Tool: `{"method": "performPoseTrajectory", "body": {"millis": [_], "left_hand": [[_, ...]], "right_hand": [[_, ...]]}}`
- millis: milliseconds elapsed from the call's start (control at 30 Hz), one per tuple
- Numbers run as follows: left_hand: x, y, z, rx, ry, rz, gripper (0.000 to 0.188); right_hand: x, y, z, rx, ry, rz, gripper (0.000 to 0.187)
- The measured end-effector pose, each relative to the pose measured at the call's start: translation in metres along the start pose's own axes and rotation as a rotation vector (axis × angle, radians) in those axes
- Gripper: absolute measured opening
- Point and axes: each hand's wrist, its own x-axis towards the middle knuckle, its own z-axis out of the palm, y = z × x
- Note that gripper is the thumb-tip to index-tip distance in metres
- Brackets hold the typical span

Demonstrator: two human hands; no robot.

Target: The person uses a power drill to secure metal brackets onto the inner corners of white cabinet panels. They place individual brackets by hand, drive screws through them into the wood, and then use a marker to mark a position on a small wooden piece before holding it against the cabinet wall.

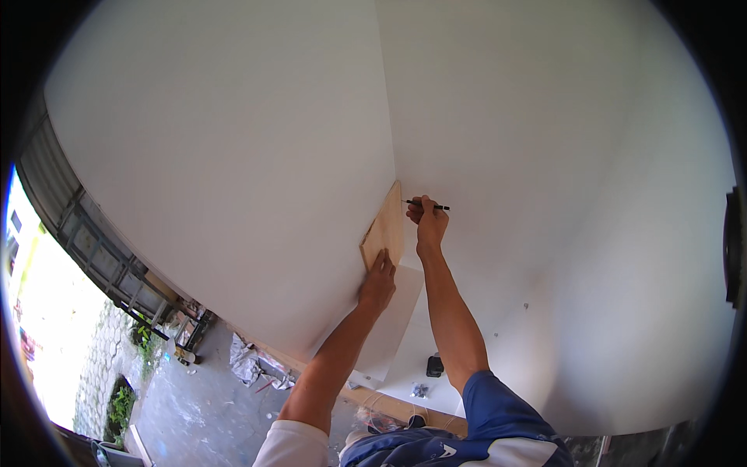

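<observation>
In the corner where two white wall panels meet, a thin piece of light wood board (pixel 384 229) stands on end, its pointed top reaching into the corner. Its lower end is gripped by my left hand (pixel 378 282), with the fingers lying on the board's face. My right hand (pixel 429 222) is closed around a slim black pen or pencil (pixel 440 207). The tip points left at the board's right edge, close to its top; whether it touches cannot be made out.
Below my hands is a white ledge (pixel 401 362) bearing a black boxy object (pixel 435 366) and a small pile of hardware (pixel 419 390). Small fixings (pixel 526 306) dot the right side. Crumpled silvery sheeting (pixel 245 361) lies on the grey floor (pixel 194 412) at lower left.
</observation>
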Motion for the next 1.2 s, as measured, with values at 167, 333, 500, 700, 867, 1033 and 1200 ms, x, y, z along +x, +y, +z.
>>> {"method": "performPoseTrajectory", "body": {"millis": [167, 333, 500, 700, 867, 1033, 1200], "left_hand": [[0.002, 0.002, 0.0, -0.023, 0.05, -0.02, 0.038], [0.0, 0.003, -0.002, 0.022, 0.018, -0.02, 0.041], [0.0, -0.002, -0.004, 0.008, 0.001, -0.005, 0.04], [0.003, -0.001, 0.001, -0.05, 0.036, -0.006, 0.037], [0.002, 0.0, 0.003, -0.063, 0.036, -0.01, 0.037], [0.004, 0.0, 0.001, -0.029, 0.038, -0.012, 0.038], [0.004, 0.001, 0.002, 0.003, 0.016, -0.013, 0.04]], "right_hand": [[0.004, -0.007, 0.007, -0.009, -0.003, -0.029, 0.028], [0.004, -0.013, 0.022, -0.099, -0.131, -0.001, 0.027], [-0.002, -0.017, 0.031, -0.138, -0.122, -0.008, 0.026], [-0.007, -0.016, 0.032, -0.251, -0.138, -0.059, 0.025], [-0.022, -0.01, 0.034, -0.263, -0.153, -0.089, 0.024], [-0.011, -0.014, 0.038, -0.195, -0.071, -0.116, 0.023], [-0.027, -0.012, 0.021, -0.071, -0.027, -0.038, 0.024]]}}
